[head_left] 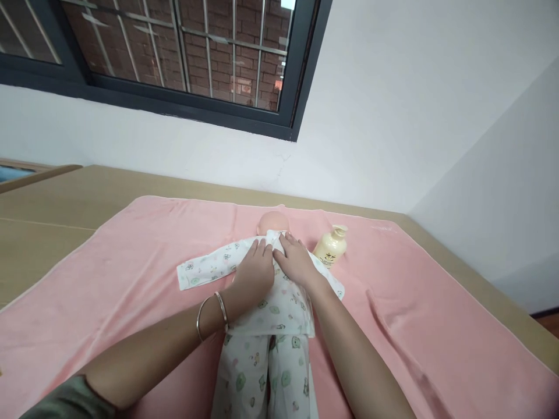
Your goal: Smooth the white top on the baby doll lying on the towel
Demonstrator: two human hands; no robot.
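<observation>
A baby doll (273, 222) lies on its back on a pink towel (131, 262), head toward the wall. It wears a white printed shirt (205, 266) and matching trousers (262, 372). My left hand (255, 269), with two bangles at the wrist, rests flat on the doll's chest. My right hand (296, 260) lies beside it, fingers on the shirt near the collar. Both hands press or hold the shirt fabric at the chest; I cannot tell if they pinch it.
A pale yellow pump bottle (332, 245) lies on the towel just right of the doll's head. The towel covers a tan table (52, 198) set against a white wall. A barred dark-framed window (174, 52) is above.
</observation>
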